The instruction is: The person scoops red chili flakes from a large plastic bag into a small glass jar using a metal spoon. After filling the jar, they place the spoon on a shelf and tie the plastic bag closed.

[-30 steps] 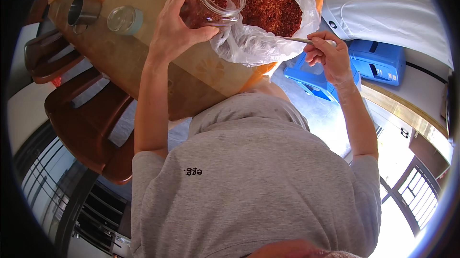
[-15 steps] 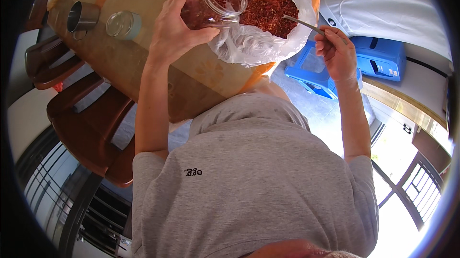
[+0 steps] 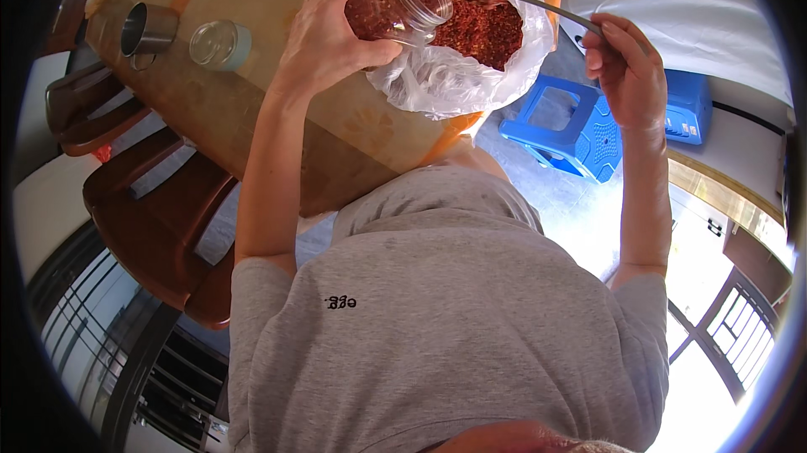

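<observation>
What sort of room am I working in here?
Probably a home dining area: there's an orange-patterned table, brown chairs along its left side, and a blue stool on the floor.

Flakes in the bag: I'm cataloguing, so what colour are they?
The flakes are mostly dark red, shown best in the head view.

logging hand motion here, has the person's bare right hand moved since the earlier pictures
Yes. The bare right hand has moved rightward and toward the top of the picture, judged against the nearer blue plastic stool.
</observation>
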Available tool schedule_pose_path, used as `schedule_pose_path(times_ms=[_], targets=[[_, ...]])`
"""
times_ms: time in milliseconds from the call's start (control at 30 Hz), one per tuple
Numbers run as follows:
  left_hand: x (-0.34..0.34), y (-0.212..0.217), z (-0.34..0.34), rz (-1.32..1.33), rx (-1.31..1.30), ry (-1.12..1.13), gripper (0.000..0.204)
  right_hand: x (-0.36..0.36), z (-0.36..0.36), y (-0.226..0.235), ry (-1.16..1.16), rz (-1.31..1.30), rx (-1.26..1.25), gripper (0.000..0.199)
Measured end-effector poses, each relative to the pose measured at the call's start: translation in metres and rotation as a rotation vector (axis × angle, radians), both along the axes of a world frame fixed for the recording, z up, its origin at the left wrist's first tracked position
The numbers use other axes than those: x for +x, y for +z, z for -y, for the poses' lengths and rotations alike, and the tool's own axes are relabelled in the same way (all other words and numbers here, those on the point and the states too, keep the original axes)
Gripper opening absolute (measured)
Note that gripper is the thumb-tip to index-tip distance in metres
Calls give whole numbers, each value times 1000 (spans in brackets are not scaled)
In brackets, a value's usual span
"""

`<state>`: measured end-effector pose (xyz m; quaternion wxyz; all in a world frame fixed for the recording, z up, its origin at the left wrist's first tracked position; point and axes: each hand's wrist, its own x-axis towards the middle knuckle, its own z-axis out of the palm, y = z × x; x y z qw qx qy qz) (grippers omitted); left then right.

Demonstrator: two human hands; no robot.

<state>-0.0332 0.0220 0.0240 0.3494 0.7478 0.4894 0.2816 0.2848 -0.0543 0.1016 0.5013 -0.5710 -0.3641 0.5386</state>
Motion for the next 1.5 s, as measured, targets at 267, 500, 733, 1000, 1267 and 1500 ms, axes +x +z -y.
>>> schedule_pose_path(times_ms=[267,500,733,1000,1267,1500], targets=[[-4,-7,-5,113,-106,-16,80,-65,-5,-3,456,713,532,19],[-15,-14,-1,217,-158,8,76,-47,31,-12,148,527,524,16],[-38,-21,1,818,-446,-79,75,-32,31,-68,-103,502,223,16],[-44,-14,9,634,-349,-36,81,-52,26,-81,-3,100,-13,18],[-46,-14,10,461,-194,-13,78,-42,22,-78,-41,-168,-186,21],[-36,8,8,299,-88,-37,71,-23,23,-66,-113,-186,-129,20]])
